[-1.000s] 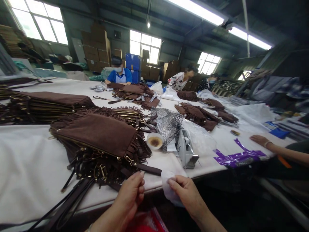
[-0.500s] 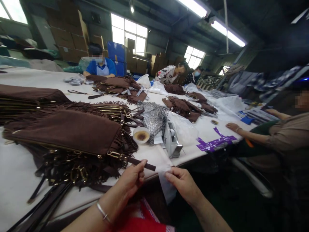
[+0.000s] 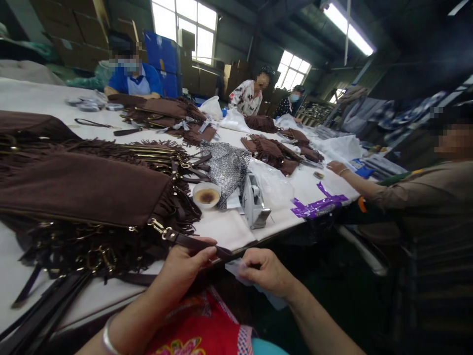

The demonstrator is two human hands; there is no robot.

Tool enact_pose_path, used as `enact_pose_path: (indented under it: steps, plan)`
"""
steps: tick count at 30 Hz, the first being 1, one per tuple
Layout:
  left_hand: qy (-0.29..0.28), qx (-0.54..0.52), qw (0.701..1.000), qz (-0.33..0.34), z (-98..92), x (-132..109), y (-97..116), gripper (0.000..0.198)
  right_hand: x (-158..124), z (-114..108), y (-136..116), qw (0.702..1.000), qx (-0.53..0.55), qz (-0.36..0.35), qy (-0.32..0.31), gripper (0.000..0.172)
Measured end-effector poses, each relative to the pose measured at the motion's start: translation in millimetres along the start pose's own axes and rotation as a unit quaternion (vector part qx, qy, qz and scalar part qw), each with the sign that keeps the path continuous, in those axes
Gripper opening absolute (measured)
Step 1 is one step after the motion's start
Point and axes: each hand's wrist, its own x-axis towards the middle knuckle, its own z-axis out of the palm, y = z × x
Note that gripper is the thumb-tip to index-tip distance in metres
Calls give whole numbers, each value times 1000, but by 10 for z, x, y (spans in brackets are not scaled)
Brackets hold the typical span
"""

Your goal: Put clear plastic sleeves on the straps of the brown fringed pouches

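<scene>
Pinched in my left hand (image 3: 190, 264) is a dark brown wrist strap (image 3: 218, 250), looped and clipped by a gold clasp (image 3: 158, 227) to the top brown fringed bag (image 3: 81, 190) of a stack. My right hand (image 3: 268, 276), just right of the strap's end, is closed on a thin white sheet (image 3: 236, 267), crumpled in the fingers and hanging below them. Whether the sheet touches the strap I cannot tell. More straps and gold clasps (image 3: 103, 259) dangle under the bag at the table's edge.
Beyond the strap stand a bowl with brownish contents (image 3: 207, 196) and a grey tape dispenser (image 3: 254, 202). Purple plastic wrap (image 3: 320, 202) lies at the table edge. More fringed bags (image 3: 269, 153) lie farther back. A co-worker's arm (image 3: 358, 182) reaches in from the right.
The white sheet has gone from hanging flat to bunched in my right hand. My left hand has moved left and down along the strap, which now shows as a loop. The view has shifted.
</scene>
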Motion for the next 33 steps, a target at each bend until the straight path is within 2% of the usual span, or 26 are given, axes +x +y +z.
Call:
enact_pose_path:
  steps: [6, 11, 19, 24, 26, 28, 31, 33]
  plan:
    - [-6, 32, 999, 18, -55, 38, -179, 28, 65, 31, -45, 1000, -18, 0, 2, 10]
    - [-7, 60, 998, 35, -86, 55, -207, 21, 137, 107, -62, 1000, -13, 2, 7, 8]
    - [-78, 78, 993, 49, -130, 109, -223, 17, 234, 286, -10, 995, 92, 29, -12, 16]
    - [-32, 74, 995, 55, -192, 135, -175, 18, 287, 395, -56, 971, 228, 65, -43, 22]
    - [-19, 69, 996, 54, -224, 121, -153, 19, 282, 391, -75, 977, 201, 70, -29, 24]
    - [-18, 65, 996, 53, -249, 97, -148, 19, 262, 366, -88, 990, 124, 70, 18, 24]
    - [-58, 42, 997, 41, -272, 61, -178, 18, 226, 329, -108, 996, 8, 23, 87, 25]
    - [-92, 31, 995, 31, -277, 48, -209, 17, 210, 320, -127, 993, -43, -28, 105, 25]
